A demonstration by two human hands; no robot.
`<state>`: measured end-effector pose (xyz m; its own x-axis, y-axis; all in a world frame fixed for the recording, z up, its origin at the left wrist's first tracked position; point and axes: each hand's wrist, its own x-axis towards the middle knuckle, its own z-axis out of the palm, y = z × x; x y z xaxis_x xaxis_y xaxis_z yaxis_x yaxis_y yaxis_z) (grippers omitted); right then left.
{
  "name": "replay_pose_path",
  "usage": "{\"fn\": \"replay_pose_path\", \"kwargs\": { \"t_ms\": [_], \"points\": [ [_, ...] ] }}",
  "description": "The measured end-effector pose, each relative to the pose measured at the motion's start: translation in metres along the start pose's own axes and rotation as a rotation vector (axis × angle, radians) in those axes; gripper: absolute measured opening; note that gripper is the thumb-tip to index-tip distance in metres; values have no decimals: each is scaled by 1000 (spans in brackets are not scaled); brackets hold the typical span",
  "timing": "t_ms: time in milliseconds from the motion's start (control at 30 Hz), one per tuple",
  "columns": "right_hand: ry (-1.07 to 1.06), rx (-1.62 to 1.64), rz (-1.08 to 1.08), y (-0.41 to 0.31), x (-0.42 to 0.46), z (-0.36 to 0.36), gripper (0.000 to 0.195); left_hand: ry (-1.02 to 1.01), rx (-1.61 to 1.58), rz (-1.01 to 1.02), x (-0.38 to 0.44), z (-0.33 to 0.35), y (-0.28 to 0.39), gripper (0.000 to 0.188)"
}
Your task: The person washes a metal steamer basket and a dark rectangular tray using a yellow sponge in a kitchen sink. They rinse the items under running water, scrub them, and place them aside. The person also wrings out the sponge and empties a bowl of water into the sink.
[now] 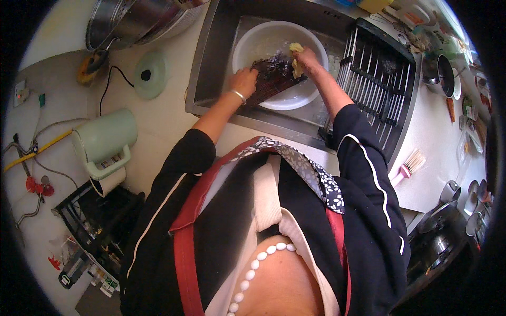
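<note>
A dark brown slatted mat lies slanting in a white basin of water inside a metal sink. My left hand, with a bangle at its wrist, grips the mat's left edge. A crumpled yellow cloth is held in my right hand, over the mat's upper right part. Water glistens on the mat's far part. The mat's lower left corner hangs over the basin's rim. The fingertips of both hands are partly hidden.
A roll-up drying rack covers the sink's right side. Left of the sink are a light green electric kettle and its round base. A pink-handled brush lies on the right counter, with a pot farther back. Metal strainers stand at the upper left.
</note>
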<state>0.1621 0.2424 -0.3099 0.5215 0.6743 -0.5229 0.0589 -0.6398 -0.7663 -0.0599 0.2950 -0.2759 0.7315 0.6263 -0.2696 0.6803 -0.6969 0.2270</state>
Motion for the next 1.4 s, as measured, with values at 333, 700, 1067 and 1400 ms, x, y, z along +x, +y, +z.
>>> {"fn": "replay_pose_path", "kwargs": {
  "t_ms": [333,700,1067,1400],
  "points": [
    [-56,377,-29,-14,12,-35,27,0,-62,163,-6,-80,6,12],
    [-183,-217,-430,-1,-40,23,26,-198,247,147,-25,-20,15,74],
    [-162,-748,-323,35,-60,21,34,-451,366,6,-21,-21,10,91],
    [-9,-569,-476,-22,-35,13,23,-451,363,13,-20,-13,6,93]
  ]
}}
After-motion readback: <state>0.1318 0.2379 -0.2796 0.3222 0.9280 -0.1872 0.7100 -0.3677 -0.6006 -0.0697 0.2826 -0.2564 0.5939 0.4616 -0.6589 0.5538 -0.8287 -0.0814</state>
